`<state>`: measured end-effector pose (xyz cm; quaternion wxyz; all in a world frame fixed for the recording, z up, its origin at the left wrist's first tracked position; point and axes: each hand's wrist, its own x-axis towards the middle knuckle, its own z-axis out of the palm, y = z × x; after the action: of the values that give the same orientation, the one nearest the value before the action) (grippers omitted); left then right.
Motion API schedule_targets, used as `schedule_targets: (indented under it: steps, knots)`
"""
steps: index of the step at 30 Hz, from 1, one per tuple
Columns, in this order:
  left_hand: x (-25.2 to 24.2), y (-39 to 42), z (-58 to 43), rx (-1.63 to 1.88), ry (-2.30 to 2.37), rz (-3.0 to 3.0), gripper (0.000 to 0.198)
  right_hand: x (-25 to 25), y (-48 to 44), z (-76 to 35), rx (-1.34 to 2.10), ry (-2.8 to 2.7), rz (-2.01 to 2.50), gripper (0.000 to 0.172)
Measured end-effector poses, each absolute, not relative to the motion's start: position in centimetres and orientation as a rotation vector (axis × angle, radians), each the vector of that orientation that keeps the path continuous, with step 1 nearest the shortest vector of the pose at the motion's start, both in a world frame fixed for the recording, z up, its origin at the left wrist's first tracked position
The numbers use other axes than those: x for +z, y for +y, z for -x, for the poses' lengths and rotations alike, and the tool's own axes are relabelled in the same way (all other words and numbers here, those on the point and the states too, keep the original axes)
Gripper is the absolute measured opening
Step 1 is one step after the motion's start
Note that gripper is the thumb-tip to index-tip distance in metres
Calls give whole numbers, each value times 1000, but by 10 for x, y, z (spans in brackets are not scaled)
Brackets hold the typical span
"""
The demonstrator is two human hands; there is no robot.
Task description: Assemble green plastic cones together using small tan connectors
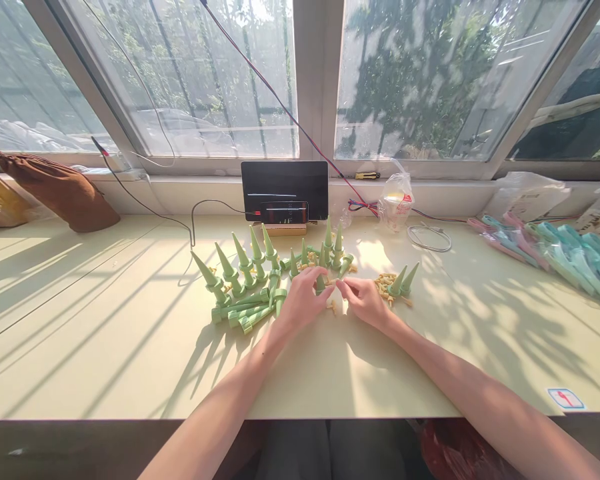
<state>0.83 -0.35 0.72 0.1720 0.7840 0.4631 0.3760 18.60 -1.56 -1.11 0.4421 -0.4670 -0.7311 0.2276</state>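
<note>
Spike (pixel 320 285), mid-frame — left hand (pixel 306 295) curves round it, perhaps steadying; right hand (pixel 364 300) narrow — I can't tell either grip.

Middle of the desk's (pixel 130 373) back edge — there's the tablet (pixel 285 183), the phone (pixel 284 212) right in front. Nearer, left of centre, spikes (pixel 243 261) stand in a row, others lying before them. Right of centre, two more stand beside a heap of small pegs (pixel 386 285), a cable loop (pixel 430 250) behind. Far left, a pouch (pixel 60 190) by the back edge; far right, packets (pixel 573 257) — and before them, a sticker (pixel 566 399) by the near edge.
</note>
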Motion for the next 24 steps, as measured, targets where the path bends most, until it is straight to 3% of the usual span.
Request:
schedule_targets:
  steps: [24]
  knots:
    - [1, -1, -3, 929, 1537, -2271, 29, -10, -16, -186, 576, -1813, 1147, 51]
